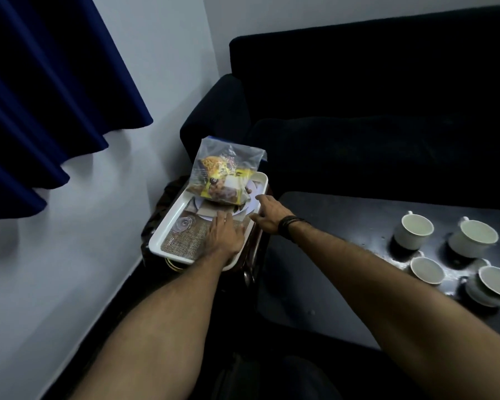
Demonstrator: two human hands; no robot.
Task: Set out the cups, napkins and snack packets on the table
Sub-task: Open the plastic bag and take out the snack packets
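A white tray [168,223] rests on a small dark stand left of the black table [344,226]. In it lies a clear plastic bag of snack packets [223,174], on top of what look like white saucers and napkins [211,210]. My left hand [223,235] lies flat inside the tray, fingers spread, holding nothing. At the tray's right rim my right hand [267,215] hovers with fingers apart, empty, a dark band on its wrist. Several white cups [414,230] stand at the table's right end, one of them on a saucer [487,295].
A dark sofa [373,96] stands behind the table and tray. A white wall [98,212] and a blue curtain [41,96] are at the left. The near left part of the black table is bare.
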